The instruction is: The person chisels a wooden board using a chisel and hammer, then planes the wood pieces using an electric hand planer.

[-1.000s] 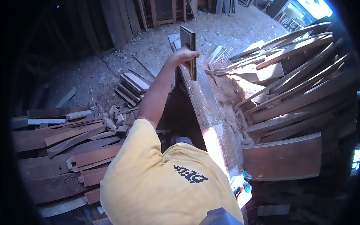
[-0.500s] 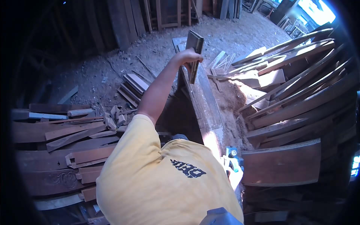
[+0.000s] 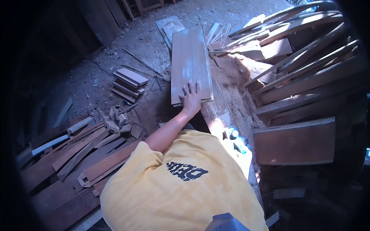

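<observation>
A wide wooden board is turned with its broad face up over the narrow bench. My left hand is at its near end, fingers spread on the face and thumb out of sight at the edge. In strong glare beside my yellow shirt, my right hand is closed around a blue power tool with a dark round knob. Its fingers are partly washed out by light. Whether the board rests on the bench or is held just above it is unclear.
Stacked short boards lie on the dusty floor at left, with scrap wood nearer. Long curved planks fan out at right beside sawdust. A broad brown panel juts toward the bench's right side.
The board has turned from edge-on to broad face up, and my left hand has come down and nearer me with it. My right hand and the blue tool have shifted slightly forward.
</observation>
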Demonstrator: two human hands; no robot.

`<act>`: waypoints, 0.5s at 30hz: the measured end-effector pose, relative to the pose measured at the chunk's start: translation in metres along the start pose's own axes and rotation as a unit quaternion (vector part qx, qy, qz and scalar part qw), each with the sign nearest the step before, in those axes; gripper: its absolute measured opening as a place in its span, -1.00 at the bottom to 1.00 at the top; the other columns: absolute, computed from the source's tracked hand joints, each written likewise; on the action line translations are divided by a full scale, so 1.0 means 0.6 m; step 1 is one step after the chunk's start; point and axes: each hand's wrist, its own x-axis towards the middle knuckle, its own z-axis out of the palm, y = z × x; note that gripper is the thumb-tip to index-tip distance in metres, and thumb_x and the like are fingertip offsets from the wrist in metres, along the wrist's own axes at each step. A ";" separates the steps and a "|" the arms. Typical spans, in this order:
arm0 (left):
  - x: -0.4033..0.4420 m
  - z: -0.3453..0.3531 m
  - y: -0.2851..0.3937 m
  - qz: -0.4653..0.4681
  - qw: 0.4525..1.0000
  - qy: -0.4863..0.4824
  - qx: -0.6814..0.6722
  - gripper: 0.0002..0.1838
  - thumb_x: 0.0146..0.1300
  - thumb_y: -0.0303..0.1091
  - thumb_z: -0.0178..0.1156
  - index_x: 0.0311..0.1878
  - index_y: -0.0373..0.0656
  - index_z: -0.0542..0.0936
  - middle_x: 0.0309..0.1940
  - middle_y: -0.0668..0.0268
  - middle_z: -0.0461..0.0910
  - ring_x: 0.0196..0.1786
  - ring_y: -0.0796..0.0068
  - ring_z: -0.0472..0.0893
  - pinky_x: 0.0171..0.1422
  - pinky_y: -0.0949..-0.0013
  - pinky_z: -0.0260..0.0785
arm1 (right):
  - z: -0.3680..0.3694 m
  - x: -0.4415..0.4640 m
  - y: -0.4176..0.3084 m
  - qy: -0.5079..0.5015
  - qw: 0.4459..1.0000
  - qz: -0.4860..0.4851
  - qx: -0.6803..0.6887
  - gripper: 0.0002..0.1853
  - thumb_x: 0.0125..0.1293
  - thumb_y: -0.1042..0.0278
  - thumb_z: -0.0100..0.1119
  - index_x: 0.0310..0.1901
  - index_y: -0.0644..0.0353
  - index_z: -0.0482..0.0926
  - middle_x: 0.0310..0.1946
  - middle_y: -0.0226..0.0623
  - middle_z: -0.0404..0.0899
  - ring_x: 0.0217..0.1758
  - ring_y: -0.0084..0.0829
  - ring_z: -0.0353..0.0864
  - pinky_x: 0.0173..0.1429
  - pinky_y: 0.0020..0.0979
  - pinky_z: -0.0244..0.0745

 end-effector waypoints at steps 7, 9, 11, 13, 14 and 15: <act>0.011 0.171 -0.036 0.023 0.975 0.039 0.219 -0.25 0.56 -0.23 0.06 0.77 0.16 0.16 0.73 -0.17 0.09 0.66 -0.55 0.17 0.51 -0.88 -0.11 | -0.010 -0.021 -0.030 -0.004 1.000 0.004 0.029 -0.64 0.21 0.37 0.54 -0.01 0.38 0.77 -0.42 -0.25 0.74 -0.44 -0.49 0.62 -0.27 -0.33 0.53; 0.007 0.180 -0.041 0.030 0.975 0.045 0.214 -0.25 0.56 -0.22 0.07 0.77 0.19 0.15 0.73 -0.16 0.09 0.68 -0.57 0.12 0.52 -0.91 -0.21 | -0.009 -0.022 -0.043 -0.005 0.999 0.022 0.039 -0.65 0.23 0.37 0.53 0.00 0.38 0.76 -0.43 -0.27 0.73 -0.45 -0.51 0.60 -0.28 -0.35 0.51; 0.011 0.184 -0.049 0.023 0.984 0.025 0.173 -0.29 0.59 -0.26 0.02 0.76 0.23 0.16 0.74 -0.09 0.04 0.72 -0.56 -0.03 0.52 -0.92 -0.27 | -0.007 -0.021 -0.054 -0.006 0.998 0.033 0.055 -0.66 0.25 0.38 0.52 0.01 0.38 0.76 -0.43 -0.29 0.71 -0.46 -0.53 0.58 -0.30 -0.37 0.49; 0.015 0.202 -0.056 0.024 0.984 0.035 0.172 -0.26 0.56 -0.25 0.05 0.76 0.26 0.14 0.74 -0.09 -0.02 0.73 -0.58 -0.11 0.50 -0.95 -0.30 | -0.007 -0.022 -0.066 -0.009 0.997 0.045 0.070 -0.67 0.26 0.39 0.51 0.01 0.38 0.76 -0.44 -0.31 0.70 -0.47 -0.55 0.56 -0.32 -0.39 0.47; 0.013 0.212 -0.060 0.025 0.987 0.029 0.158 -0.19 0.51 -0.28 0.12 0.77 0.27 0.12 0.74 -0.08 -0.04 0.73 -0.59 -0.15 0.49 -0.96 -0.32 | -0.009 -0.024 -0.070 -0.008 0.996 0.051 0.076 -0.67 0.27 0.40 0.50 0.02 0.38 0.76 -0.44 -0.32 0.70 -0.47 -0.56 0.55 -0.32 -0.40 0.46; 0.009 0.210 -0.062 0.025 0.989 0.023 0.144 -0.13 0.45 -0.31 0.18 0.77 0.29 0.10 0.75 -0.08 -0.05 0.74 -0.61 -0.18 0.49 -0.97 -0.34 | -0.007 -0.022 -0.076 -0.010 0.995 0.056 0.085 -0.67 0.28 0.40 0.50 0.02 0.38 0.76 -0.44 -0.33 0.69 -0.48 -0.58 0.54 -0.33 -0.40 0.45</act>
